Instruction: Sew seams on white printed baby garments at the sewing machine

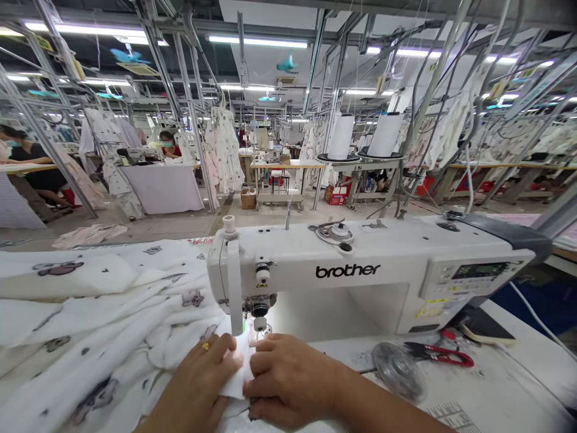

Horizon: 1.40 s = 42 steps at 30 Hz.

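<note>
The cloth (135, 313) lies in loose folds left of the machine (293, 246), one part reaching under its head (260, 307). In front of the machine, the right hand (293, 376) has its grip curled onto the cloth's near edge; the left hand (198, 376) rests on the cloth, though I cannot tell whether its grip pinches. With fingers this near the machine's head, a slip could injure a fingertip. The bunched weight might drag the edge askew, or a stray fold get caught.
</note>
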### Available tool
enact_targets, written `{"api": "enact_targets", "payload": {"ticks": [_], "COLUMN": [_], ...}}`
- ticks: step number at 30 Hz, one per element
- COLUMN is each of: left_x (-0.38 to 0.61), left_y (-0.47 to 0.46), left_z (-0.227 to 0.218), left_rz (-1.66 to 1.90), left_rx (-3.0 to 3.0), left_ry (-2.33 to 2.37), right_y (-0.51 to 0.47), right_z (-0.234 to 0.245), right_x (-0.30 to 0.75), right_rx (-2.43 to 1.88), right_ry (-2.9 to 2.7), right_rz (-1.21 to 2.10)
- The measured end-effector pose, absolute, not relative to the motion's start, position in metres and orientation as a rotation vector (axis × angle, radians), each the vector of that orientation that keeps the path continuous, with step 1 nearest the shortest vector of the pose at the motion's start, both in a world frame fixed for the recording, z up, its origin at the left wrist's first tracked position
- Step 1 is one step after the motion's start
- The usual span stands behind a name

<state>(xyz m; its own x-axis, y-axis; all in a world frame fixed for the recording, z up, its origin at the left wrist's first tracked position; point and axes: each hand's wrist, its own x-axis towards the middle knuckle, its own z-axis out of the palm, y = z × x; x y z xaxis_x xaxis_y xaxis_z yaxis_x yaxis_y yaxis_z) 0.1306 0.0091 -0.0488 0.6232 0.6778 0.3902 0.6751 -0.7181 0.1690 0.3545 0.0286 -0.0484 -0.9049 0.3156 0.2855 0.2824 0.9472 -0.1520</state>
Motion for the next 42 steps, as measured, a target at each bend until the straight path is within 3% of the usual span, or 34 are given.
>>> {"api": "enact_targets", "payload": {"ticks": [4, 16, 30, 42], "left_x": [0.131, 0.119, 0.132, 0.127], "left_y": [0.013, 0.024, 0.025, 0.034], "left_z": [-0.057, -0.042, -0.043, -0.058], "left_rz": [0.975, 0.782, 1.044, 0.749], "left_rx": [3.02, 3.005, 3.05, 3.258], "left_ry": [1.052, 0.974, 0.862, 0.915], "right_y": [0.026, 0.027, 0.028, 0.027], "right_z": [-0.045, -0.037, -0.035, -0.037], "right_x": [0.354, 0.353, 0.354, 0.353], "right_rx": [-0.494, -0.626, -0.598, -0.659], "right_ry": [-2.772, -2.773, -2.777, -2.765], "right_rz": [0.174, 0.171, 0.164, 0.158]}}
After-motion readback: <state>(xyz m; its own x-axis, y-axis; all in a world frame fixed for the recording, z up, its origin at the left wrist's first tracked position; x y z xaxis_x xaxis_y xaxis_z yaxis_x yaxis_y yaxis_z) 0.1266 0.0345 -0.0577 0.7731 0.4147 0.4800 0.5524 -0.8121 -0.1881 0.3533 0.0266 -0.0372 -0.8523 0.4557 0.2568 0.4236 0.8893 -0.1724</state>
